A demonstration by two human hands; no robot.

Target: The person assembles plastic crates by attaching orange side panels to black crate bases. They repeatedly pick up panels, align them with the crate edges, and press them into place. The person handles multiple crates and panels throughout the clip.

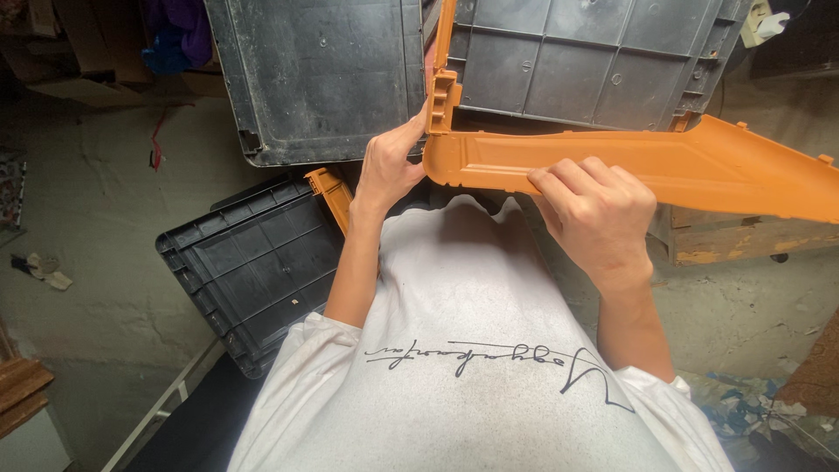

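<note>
I hold a large orange plastic panel [699, 166] in front of my chest; it runs from the centre to the right edge, with an upright orange arm [443, 79] at its left end. My left hand [389, 170] grips that left corner, thumb against the upright arm. My right hand [599, 218] clasps the panel's near edge, fingers curled over the top. Behind the panel lie two dark grey plastic crate bases, one at the upper centre-left [319, 79] and one at the upper right [594, 57].
A black ribbed plastic crate [253, 262] lies on the concrete floor at the lower left, with another orange piece [332, 192] at its top corner. A wooden box [743, 240] stands under the panel at right. Cardboard and cloth are at the top left.
</note>
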